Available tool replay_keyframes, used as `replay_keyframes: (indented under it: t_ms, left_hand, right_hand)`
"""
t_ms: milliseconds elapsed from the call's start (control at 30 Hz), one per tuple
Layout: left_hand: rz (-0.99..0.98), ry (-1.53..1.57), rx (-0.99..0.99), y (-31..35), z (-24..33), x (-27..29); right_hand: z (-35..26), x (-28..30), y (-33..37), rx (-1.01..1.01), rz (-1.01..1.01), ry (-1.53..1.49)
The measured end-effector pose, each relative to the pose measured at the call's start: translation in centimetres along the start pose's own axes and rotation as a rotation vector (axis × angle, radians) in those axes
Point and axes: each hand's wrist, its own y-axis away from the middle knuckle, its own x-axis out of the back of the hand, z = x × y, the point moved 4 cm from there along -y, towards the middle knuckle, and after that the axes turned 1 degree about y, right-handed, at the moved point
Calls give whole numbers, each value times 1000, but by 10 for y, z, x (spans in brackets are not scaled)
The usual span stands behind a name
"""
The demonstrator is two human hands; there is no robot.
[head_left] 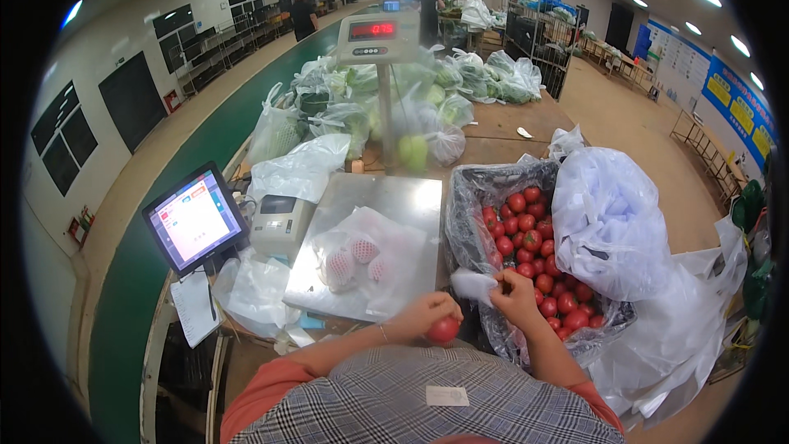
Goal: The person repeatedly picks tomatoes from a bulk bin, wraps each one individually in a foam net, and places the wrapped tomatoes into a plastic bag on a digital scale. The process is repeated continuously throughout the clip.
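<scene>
My left hand point(426, 312) is closed on a red tomato point(443, 330), just in front of the scale's near edge. Between the fingers of my right hand point(514, 294) is a white foam net sleeve point(473, 285), held over the near-left side of the tomato crate. On the metal scale plate point(415, 197) lies a clear plastic bag point(394, 238) with several red tomatoes in white foam nets point(340, 266). The crate point(464, 214), lined with clear plastic, holds many loose tomatoes point(542, 234).
A large bag of white foam nets point(608, 214) rests on the crate's right side. A lit scale display point(376, 30) stands on a post. Left are a touchscreen point(196, 218), a label printer point(279, 218) and a notepad point(195, 308). Bagged vegetables point(444, 86) cover the table behind.
</scene>
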Motion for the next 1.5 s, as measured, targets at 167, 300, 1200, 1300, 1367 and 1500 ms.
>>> replay_keyframes:
  t_ms: [167, 300, 1200, 1300, 1367, 1500]
  left_hand:
    - [-83, -284, -587, 11, 59, -8]
    - [167, -112, -403, 4, 18, -2]
    - [227, -34, 59, 16, -23, 11]
    - [336, -270, 94, 18, -17, 13]
    - [368, -342, 126, 16, -21, 15]
    - [340, 50, 111, -2, -83, 18]
  right_hand:
    - [-22, -44, 1, 341, 30, 395]
    - [12, -54, 5, -84, 88, 118]
    - [-37, -54, 31, 214, 105, 194]
    - [-20, -61, 32, 47, 26, 88]
    - [-13, -66, 32, -59, 22, -102]
    - [2, -79, 33, -127, -28, -348]
